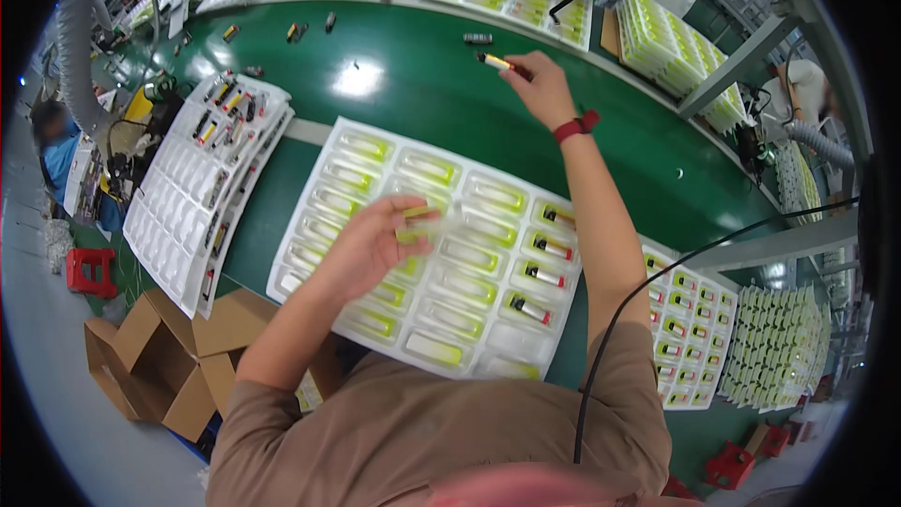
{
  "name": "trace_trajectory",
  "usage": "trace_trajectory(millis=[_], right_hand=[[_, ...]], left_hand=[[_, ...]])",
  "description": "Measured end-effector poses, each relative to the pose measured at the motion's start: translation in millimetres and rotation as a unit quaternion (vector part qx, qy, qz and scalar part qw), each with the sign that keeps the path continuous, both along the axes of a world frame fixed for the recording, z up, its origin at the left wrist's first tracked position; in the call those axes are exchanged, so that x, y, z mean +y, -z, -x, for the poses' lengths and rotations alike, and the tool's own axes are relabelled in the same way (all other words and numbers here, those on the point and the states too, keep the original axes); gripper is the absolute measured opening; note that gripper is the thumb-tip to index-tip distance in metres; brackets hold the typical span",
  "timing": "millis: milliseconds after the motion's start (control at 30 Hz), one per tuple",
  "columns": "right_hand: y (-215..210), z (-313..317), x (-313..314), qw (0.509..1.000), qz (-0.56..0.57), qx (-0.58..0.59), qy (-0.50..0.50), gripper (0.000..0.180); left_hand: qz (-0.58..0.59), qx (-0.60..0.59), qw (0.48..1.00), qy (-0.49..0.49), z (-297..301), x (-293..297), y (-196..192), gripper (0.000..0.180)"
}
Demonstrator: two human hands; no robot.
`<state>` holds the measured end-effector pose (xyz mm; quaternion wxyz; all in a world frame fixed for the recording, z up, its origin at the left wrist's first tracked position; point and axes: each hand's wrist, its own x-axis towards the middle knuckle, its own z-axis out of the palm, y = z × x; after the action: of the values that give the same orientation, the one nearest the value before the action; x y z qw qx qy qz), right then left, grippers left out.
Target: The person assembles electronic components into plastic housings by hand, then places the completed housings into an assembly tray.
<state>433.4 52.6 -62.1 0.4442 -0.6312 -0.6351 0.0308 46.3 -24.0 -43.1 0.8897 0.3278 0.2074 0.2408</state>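
My right hand (542,86) reaches out over the green belt and pinches a small battery-like unit (495,62) with a black end and a yellow and red body. Another dark unit (478,38) lies on the belt just beyond it. My left hand (371,246) is above the white moulded tray (474,178), its fingers closed around a clear, yellow-green plastic case (419,223), partly blurred by motion. Similar clear cases (427,169) lie in the tray's compartments. In its right column, several compartments hold black, white and red units (531,309).
Stacked white trays (174,197) with loose units stand at left; a filled tray (690,329) and a tray stack (779,347) at right. A black cable (610,329) hangs past my right arm. An opened cardboard box (155,357) is lower left. Co-workers sit across the belt.
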Motion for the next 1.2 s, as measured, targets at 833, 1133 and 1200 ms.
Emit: trace_trajectory(millis=[833,1133,1200], right_hand=[[-61.1,137.8,-176.0,0.993,-0.002,-0.059,-0.099,0.018],[-55.0,142.3,-173.0,0.996,0.014,0.059,-0.058,0.026],[-50.2,137.9,-171.7,0.913,0.131,0.380,-0.066,0.031]], left_hand=[[-0.046,0.016,0.999,0.006,-46.9,5.3,-16.2,0.041],[-0.159,0.058,0.986,-0.005,-51.2,5.1,-11.8,0.033],[-0.188,0.071,0.980,0.007,-51.5,5.1,-11.6,0.033]])
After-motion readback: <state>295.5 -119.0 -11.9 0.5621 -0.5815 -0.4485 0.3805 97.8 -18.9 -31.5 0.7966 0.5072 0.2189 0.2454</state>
